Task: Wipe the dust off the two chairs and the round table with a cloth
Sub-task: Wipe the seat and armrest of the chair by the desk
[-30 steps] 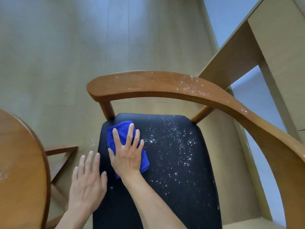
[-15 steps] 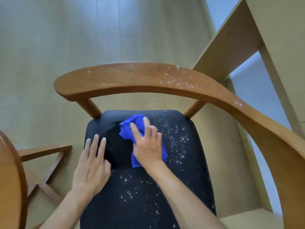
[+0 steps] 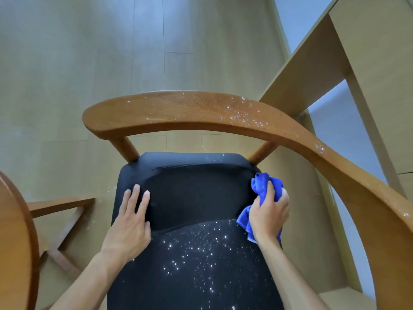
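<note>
A wooden chair with a black seat stands below me. Its curved wooden backrest carries white dust specks. The far band of the seat looks wiped, while the near part is speckled with dust. My right hand grips a bunched blue cloth at the seat's right edge. My left hand rests flat on the left side of the seat, fingers straight. The round table's edge shows at the far left.
A light wooden desk stands at the right, close to the chair's backrest. The table's wooden base struts lie on the pale plank floor at the left.
My right hand has swept the cloth from the seat's middle to its right edge and now bunches it. Dust on the far part of the seat is gone. My left hand stays on the seat.
</note>
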The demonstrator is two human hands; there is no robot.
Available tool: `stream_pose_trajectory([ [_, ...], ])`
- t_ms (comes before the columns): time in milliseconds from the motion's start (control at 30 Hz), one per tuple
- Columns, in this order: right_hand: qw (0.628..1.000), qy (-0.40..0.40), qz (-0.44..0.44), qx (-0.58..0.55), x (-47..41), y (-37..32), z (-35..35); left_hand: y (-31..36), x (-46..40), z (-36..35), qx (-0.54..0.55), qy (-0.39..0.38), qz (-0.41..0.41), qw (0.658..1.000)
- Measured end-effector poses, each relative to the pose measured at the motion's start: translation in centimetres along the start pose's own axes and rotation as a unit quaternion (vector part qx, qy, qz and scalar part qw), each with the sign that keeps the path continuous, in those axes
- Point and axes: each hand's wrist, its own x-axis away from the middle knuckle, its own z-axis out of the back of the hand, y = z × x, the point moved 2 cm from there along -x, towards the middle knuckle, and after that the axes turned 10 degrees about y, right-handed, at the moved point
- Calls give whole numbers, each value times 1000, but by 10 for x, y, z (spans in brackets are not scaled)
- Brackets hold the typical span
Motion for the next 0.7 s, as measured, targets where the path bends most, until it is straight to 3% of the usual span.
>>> stream_pose_trajectory([
  [200,998,36,35,-43,15,-83,-33,2,3,2,35,-32,27,999],
  [400,949,-86,298,-55,75,-228,-70,-2,-2,3,26,-36,5,999],
  [533,907,-74,413,-33,56,-206,-75,-3,-2,0,21,-29,7,999],
  [700,944,-83,317,45,-12,-150,-66,-1,-1,3,28,-24,11,999],
])
